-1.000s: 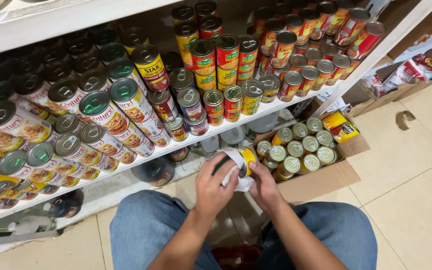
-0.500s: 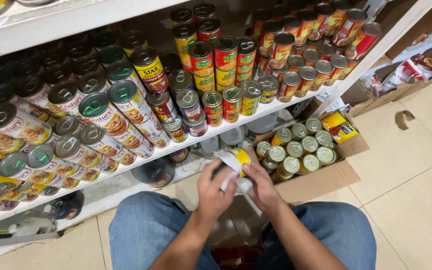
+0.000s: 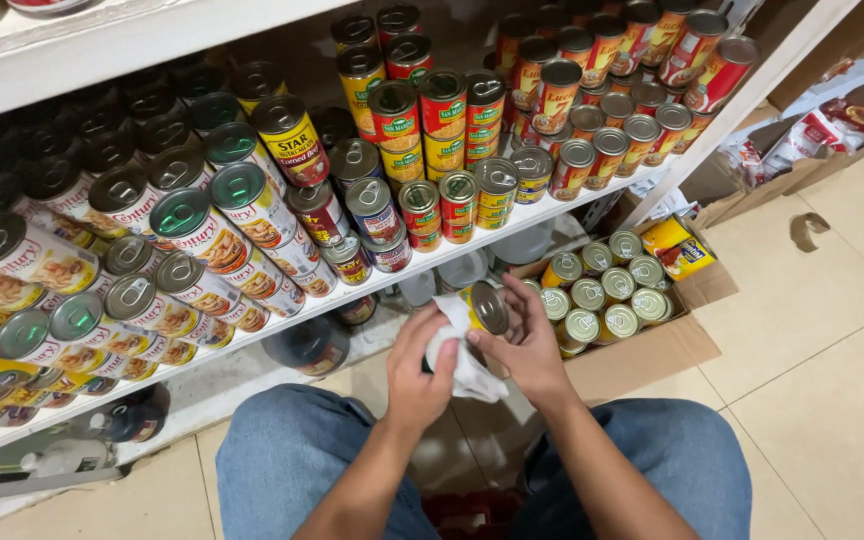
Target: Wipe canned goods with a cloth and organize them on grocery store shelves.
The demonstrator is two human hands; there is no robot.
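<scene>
**Can and cloth in both hands**

Above the knees, the right hand [image 3: 530, 350] has its fingers clamped on a yellow can [image 3: 484, 306], tilted on its side. The left hand [image 3: 420, 368] presses a white cloth [image 3: 460, 352] against it, fingers curled on the cloth. Just beyond sits a box [image 3: 652, 352] of cans; farther back, the shelf [image 3: 512, 222] is stocked.

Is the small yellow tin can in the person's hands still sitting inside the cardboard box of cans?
No, the small yellow tin can is held between the left hand and right hand with a white cloth, beside the cardboard box.
</scene>
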